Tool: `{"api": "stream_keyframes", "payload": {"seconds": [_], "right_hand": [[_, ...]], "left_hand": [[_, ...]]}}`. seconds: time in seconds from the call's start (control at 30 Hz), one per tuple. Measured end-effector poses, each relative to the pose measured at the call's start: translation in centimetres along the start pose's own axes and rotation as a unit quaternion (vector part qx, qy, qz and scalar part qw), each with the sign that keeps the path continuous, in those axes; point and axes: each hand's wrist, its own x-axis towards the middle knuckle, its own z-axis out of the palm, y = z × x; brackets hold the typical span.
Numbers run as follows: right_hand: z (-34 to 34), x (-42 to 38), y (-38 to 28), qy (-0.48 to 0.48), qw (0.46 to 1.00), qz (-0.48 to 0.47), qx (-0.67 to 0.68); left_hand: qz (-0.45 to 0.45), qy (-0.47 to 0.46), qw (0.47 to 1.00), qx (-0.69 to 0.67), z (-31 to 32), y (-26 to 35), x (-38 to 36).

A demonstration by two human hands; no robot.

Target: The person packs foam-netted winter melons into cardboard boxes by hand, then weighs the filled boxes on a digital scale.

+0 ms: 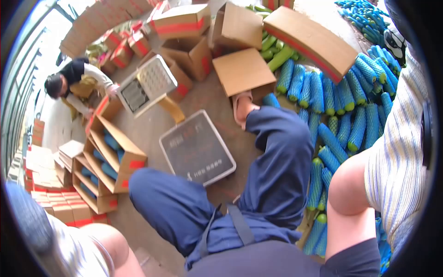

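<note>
My left hand [28, 217], in what looks like a grey-blue glove, is blurred at the lower left edge; its fingers cannot be made out. Nearest to it are cartons [113, 182] holding blue-netted produce. On the right, my striped sleeve [392, 138] reaches up along the frame edge, and my right hand is out of sight. Long green gourds in blue netting [344, 92] lie in rows beside that arm. Before my knees sits a platform scale [198, 147], its display and keypad head [147, 85] tilted toward the upper left.
An upturned carton [244, 71] stands by my slippered foot [242, 110]. A long carton [309, 41] rests over the gourds. More cartons [189, 55] stand behind the scale. At the left, another person [76, 83] bends over a carton. Folded cartons [64, 205] are stacked lower left.
</note>
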Motion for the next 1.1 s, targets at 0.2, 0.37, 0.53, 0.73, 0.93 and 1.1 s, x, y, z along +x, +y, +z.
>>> {"api": "stream_keyframes", "payload": {"seconds": [0.2,0.37,0.53,0.73,0.93,1.1], "right_hand": [[-2.3,1.4,3.4,0.01,0.992,0.016,0.122],[-5.6,1.0,5.4,0.033,0.98,0.055,0.187],[-7.5,0.8,7.6,0.042,0.958,0.1,0.266],[-9.8,2.7,10.9,0.038,0.917,0.149,0.369],[-12.6,2.3,10.8,0.062,0.875,0.254,0.407],[-3.7,4.2,20.7,-0.097,0.9,0.415,0.092]], "left_hand": [[0.066,0.036,0.997,0.036,-4.6,4.4,-2.6],[0.099,0.048,0.994,0.027,-5.9,5.5,-3.7],[0.125,0.063,0.989,0.038,0.4,5.8,-1.0],[0.163,0.089,0.98,0.068,11.4,5.4,2.8],[0.132,0.104,0.984,0.051,19.7,4.2,5.4],[0.166,0.111,0.979,0.034,21.0,2.4,7.8]]}}
